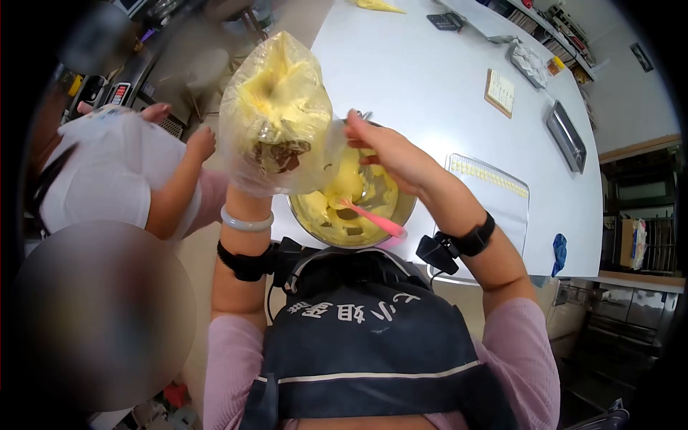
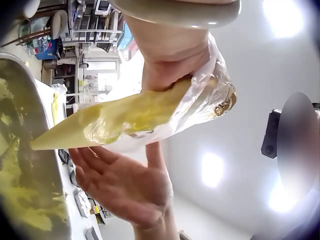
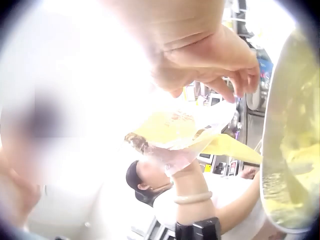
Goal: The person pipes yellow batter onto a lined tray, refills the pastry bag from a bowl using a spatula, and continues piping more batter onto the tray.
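My left hand (image 2: pixel 172 65) holds a clear plastic piping bag (image 1: pixel 279 100) filled with yellow mixture, its loose top folded down over the hand. In the left wrist view the bag's pointed tip reaches the edge of the metal bowl (image 2: pixel 31 75). Brownish mixture shows inside the bag near its opening. My right hand (image 1: pixel 394 154) is beside the bag, fingers loosely extended and holding nothing. Below both hands, the bowl has yellow mixture (image 1: pixel 351 175) smeared round its inside. A pink spatula (image 1: pixel 376 219) leans in it, handle over the near rim.
Right of the bowl lies a lined tray (image 1: pixel 494 208) with rows of small yellow dollops. Farther off on the white table (image 1: pixel 401 72) are a notebook (image 1: pixel 499 93), a metal tray (image 1: pixel 566 136) and a calculator (image 1: pixel 445 22). Another person (image 1: pixel 115 168) stands close at the left.
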The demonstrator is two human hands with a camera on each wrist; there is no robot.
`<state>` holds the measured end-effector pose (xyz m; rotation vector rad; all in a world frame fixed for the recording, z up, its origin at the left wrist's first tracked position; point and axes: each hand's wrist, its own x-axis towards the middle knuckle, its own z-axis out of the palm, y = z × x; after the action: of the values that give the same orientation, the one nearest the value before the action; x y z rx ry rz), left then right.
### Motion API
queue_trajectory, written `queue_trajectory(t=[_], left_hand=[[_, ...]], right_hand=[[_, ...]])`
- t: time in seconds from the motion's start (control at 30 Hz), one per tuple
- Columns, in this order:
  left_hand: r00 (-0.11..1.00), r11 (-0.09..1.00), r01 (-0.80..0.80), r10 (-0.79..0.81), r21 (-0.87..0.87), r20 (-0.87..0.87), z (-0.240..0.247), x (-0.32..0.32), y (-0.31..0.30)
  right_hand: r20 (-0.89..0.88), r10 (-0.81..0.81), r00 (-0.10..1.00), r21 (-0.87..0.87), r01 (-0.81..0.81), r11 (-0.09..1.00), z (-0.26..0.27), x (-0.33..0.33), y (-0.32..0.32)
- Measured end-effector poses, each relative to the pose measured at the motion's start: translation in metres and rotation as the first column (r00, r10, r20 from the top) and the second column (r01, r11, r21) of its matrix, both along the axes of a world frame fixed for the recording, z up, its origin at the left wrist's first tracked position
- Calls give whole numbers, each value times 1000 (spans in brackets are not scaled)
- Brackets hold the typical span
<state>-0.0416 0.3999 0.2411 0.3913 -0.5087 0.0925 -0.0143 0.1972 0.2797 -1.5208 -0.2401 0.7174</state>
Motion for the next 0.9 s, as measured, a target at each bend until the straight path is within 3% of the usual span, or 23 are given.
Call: queue_trajectory(t=[0.03, 0.07, 0.17, 0.2, 0.23, 0.27, 0.3, 0.33, 0.37, 0.4, 0.43, 0.47, 0.5, 0.53, 0.57, 0.6, 0.63, 0.67, 0.73, 0.8, 0.83, 0.87, 0.9], left_hand=[[989, 995, 79, -72, -53, 127, 1, 3, -1], [988, 996, 80, -72, -49, 137, 3, 4, -2], [991, 998, 29, -22, -58, 132, 10, 8, 0], [855, 701, -518, 427, 491, 293, 14, 8, 5], [529, -78, -729, 568, 681, 631, 15, 8, 7], [531, -76, -726, 570, 684, 627, 15, 9, 6], [731, 173, -603, 510, 778, 453, 14, 13, 6], [885, 400, -418, 382, 815, 267, 18, 14, 2], [828, 218, -508, 392, 833, 402, 22, 7, -5], [827, 221, -512, 385, 830, 408, 29, 2, -14], [907, 518, -367, 382, 772, 174, 39, -4, -23], [952, 766, -208, 302, 609, -55, 50, -7, -30], [957, 782, -225, 290, 582, -20, 59, -7, -34], [954, 784, -236, 299, 575, -17, 59, -5, -38], [938, 772, -266, 346, 577, -31, 58, -4, -42], [920, 759, -294, 390, 582, -44, 57, -1, -44], [887, 576, -378, 448, 725, 106, 58, 8, -37], [886, 574, -379, 451, 726, 106, 58, 8, -34], [809, 477, -484, 563, 734, 167, 69, 5, -27], [794, 424, -518, 562, 743, 232, 70, 1, -25], [660, 109, -687, 507, 718, 554, 63, 3, -19], [489, -190, -802, 334, 566, 805, 61, 3, -17], [440, -282, -812, 279, 511, 853, 62, 6, -19]], right_hand=[[-80, -71, 994, 3, 71, 997, -4, 1, 8], [-159, -142, 977, -1, 143, 990, -5, 3, 13], [-289, 33, 957, 204, 28, 979, 6, 12, -3], [-346, 125, 930, 317, -10, 949, 11, 16, -10], [-552, 155, 819, 431, 121, 894, 37, 16, -15], [-547, 135, 826, 502, 194, 843, 57, 18, -19], [-423, 221, 879, 640, 117, 760, 69, 26, -24], [-465, 237, 853, 676, 170, 717, 87, 27, -27], [-343, 254, 904, 760, 109, 640, 88, 29, -27], [-208, 259, 943, 828, 29, 559, 91, 30, -24], [117, 49, 992, 799, -123, 589, 87, 30, -21], [439, -142, 887, 719, -252, 648, 77, 31, -18], [700, -145, 699, 315, -121, 941, 65, 30, -18], [711, -94, 697, 191, -62, 980, 43, 21, -9], [588, -51, 807, 268, -135, 954, 23, 10, 6], [645, -21, 764, 232, -170, 958, 17, 4, 15], [617, -38, 786, 171, -87, 981, 13, 0, 18], [589, -58, 806, 105, -6, 994, 11, -2, 20], [583, -70, 810, 92, 20, 996, 12, -2, 17], [574, -76, 815, 73, 42, 996, 18, 0, 11], [391, -22, 920, 283, -98, 954, 27, 5, 7], [203, 83, 976, 500, -176, 848, 34, 9, 5], [212, 79, 974, 483, -175, 858, 37, 12, 7]])
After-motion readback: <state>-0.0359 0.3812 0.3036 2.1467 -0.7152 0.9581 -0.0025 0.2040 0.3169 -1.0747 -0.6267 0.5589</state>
